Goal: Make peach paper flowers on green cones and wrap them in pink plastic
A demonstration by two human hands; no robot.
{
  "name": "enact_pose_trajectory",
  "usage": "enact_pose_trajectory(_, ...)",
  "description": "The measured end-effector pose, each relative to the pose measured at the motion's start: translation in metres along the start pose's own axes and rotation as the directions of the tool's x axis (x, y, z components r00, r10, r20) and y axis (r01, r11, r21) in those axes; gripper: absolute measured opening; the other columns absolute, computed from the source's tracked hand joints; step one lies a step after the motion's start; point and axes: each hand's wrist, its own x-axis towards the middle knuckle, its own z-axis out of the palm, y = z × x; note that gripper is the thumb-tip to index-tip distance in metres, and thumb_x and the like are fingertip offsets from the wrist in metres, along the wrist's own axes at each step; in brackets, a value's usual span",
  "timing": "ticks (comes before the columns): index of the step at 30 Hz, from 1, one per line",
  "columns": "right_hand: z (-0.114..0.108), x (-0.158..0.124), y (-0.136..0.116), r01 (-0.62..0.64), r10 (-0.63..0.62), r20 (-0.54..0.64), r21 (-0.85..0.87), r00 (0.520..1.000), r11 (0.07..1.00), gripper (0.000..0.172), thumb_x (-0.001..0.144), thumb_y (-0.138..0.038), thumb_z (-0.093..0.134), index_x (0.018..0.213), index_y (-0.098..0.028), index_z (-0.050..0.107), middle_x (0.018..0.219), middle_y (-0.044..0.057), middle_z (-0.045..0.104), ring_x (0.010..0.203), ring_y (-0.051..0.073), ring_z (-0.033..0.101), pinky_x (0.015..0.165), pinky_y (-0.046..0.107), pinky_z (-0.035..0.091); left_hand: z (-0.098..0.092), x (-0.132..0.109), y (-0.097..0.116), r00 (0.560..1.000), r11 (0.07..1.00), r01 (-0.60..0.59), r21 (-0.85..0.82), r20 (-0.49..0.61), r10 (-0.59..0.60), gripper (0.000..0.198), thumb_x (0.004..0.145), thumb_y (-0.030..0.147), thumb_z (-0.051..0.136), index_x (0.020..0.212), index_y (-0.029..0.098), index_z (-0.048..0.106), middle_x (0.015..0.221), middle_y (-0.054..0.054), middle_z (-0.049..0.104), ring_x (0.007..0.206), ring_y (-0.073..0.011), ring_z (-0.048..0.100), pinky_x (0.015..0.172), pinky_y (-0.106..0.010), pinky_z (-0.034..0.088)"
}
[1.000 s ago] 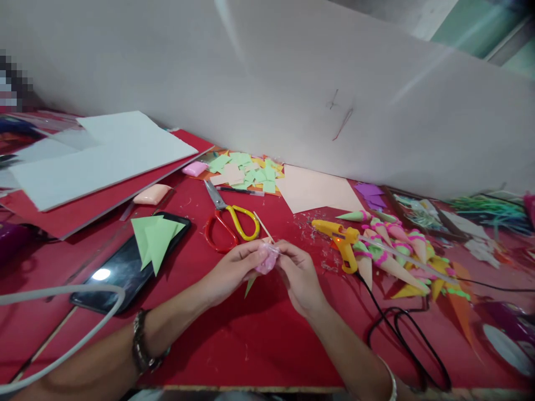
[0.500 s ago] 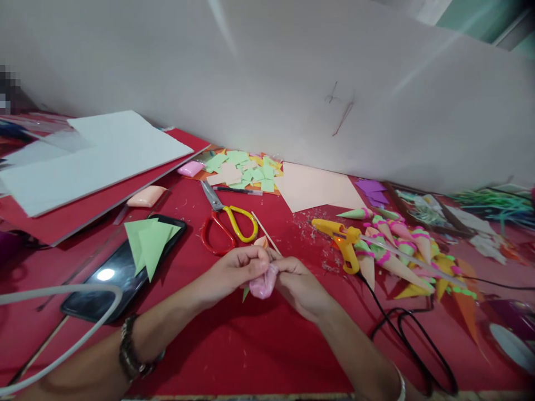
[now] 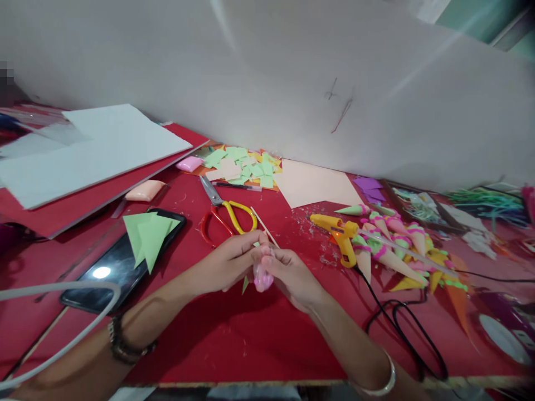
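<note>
Close together over the red table, my left hand (image 3: pixel 229 264) and my right hand (image 3: pixel 295 278) are both closed on a small packet (image 3: pixel 263 280) of pink, clay-like stuff in clear plastic. My right thumb presses across its upper part, and the fingers hide much of it. A green paper tip (image 3: pixel 245 285) pokes out below my left fingers. Just beyond the hands lie scissors (image 3: pixel 228 214) with one red and one yellow handle, and a thin white stick (image 3: pixel 264 227).
A phone (image 3: pixel 100 284) with green paper triangles (image 3: pixel 151 239) lies left, near a peach packet (image 3: pixel 145 191). Rightward are a yellow glue gun (image 3: pixel 340 236), its looped black cord (image 3: pixel 401 323) and several paper cones (image 3: pixel 399 264). Paper scraps (image 3: pixel 246 167) lie at the back.
My right thumb has come over the packet, and my left fingers have shifted up around its top. Less of the pink shows now. The view has tilted slightly downward.
</note>
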Motion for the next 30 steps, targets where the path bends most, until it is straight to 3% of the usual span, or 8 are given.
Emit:
enact_pose_trajectory(3,0.003,0.000,-0.004,0.035,-0.033,-0.023,0.070,0.999,0.997,0.030,0.071,-0.040,0.060,0.050,-0.018,0.057,0.054,-0.002,0.053,0.054,0.010,0.045,0.057,0.023,0.039,-0.005,0.004,-0.003,0.999,0.999,0.015,-0.038,0.051,-0.013,0.023,0.085,0.036,0.041,0.077,0.016,0.049,0.056,0.003,0.053,0.032,-0.0022,0.029,0.027,-0.012,0.018)
enact_pose_trajectory(7,0.003,0.000,-0.009,0.039,-0.032,-0.038,0.208,0.999,0.977,0.025,0.073,-0.035,0.058,0.057,-0.017,0.060,0.057,-0.002,0.053,0.053,0.007,0.044,0.056,0.021,0.038,-0.012,0.008,-0.006,0.997,0.992,0.003,-0.124,0.080,0.007,0.021,0.079,0.034,0.051,0.074,0.014,0.053,0.060,0.001,0.053,0.045,-0.0043,0.038,0.039,-0.013,0.030)
enact_pose_trajectory(11,0.001,-0.002,-0.010,-0.024,0.028,-0.015,0.224,0.999,0.974,0.019,0.070,-0.034,0.062,0.065,-0.016,0.066,0.061,-0.002,0.057,0.056,0.007,0.047,0.060,0.020,0.040,-0.017,0.008,-0.005,0.995,0.987,0.024,-0.157,0.097,-0.009,0.017,0.075,0.031,0.057,0.071,0.014,0.055,0.060,0.002,0.054,0.052,-0.0060,0.045,0.049,-0.015,0.034)
enact_pose_trajectory(18,0.004,-0.010,-0.007,-0.169,0.118,0.193,0.274,0.974,0.947,0.021,0.061,-0.037,0.070,0.062,-0.017,0.065,0.058,-0.004,0.055,0.054,0.007,0.047,0.064,0.021,0.040,-0.020,0.004,0.002,0.998,0.992,-0.017,-0.127,0.055,0.024,0.019,0.068,0.033,0.064,0.065,0.016,0.054,0.052,0.002,0.054,0.047,-0.0094,0.049,0.046,-0.019,0.035)
enact_pose_trajectory(21,0.005,-0.012,-0.004,-0.227,0.160,0.235,0.289,0.959,0.930,0.020,0.060,-0.036,0.071,0.068,-0.018,0.066,0.060,-0.004,0.055,0.056,0.006,0.048,0.065,0.021,0.039,-0.017,0.004,0.001,0.999,0.988,-0.015,-0.156,0.036,0.020,0.022,0.064,0.035,0.065,0.063,0.016,0.054,0.050,0.003,0.051,0.045,-0.0083,0.045,0.043,-0.018,0.032)
enact_pose_trajectory(25,0.004,-0.015,-0.004,-0.270,0.174,0.360,0.239,0.917,0.933,0.031,0.063,-0.042,0.067,0.083,-0.017,0.065,0.073,0.000,0.059,0.067,0.009,0.051,0.071,0.022,0.039,-0.014,0.001,-0.005,1.000,0.971,0.005,-0.239,0.006,-0.004,0.027,0.065,0.039,0.064,0.063,0.015,0.052,0.053,0.004,0.047,0.044,-0.0057,0.038,0.040,-0.017,0.027)
enact_pose_trajectory(27,0.003,-0.015,-0.005,-0.270,0.162,0.419,0.211,0.893,0.939,0.037,0.065,-0.047,0.063,0.086,-0.016,0.064,0.077,0.000,0.058,0.062,0.008,0.048,0.073,0.023,0.040,-0.013,0.000,-0.006,1.000,0.972,0.003,-0.236,0.007,-0.001,0.028,0.067,0.040,0.062,0.064,0.015,0.052,0.055,0.004,0.045,0.045,-0.0053,0.036,0.040,-0.016,0.026)
enact_pose_trajectory(30,0.001,-0.012,-0.005,-0.249,0.086,0.525,0.247,0.847,0.936,0.048,0.065,-0.055,0.059,0.091,-0.014,0.061,0.065,-0.004,0.051,0.046,0.004,0.029,0.072,0.029,0.042,-0.012,-0.001,-0.006,0.999,0.969,-0.044,-0.245,-0.010,0.042,0.027,0.068,0.039,0.061,0.065,0.014,0.051,0.055,0.004,0.045,0.045,-0.0051,0.036,0.039,-0.015,0.027)
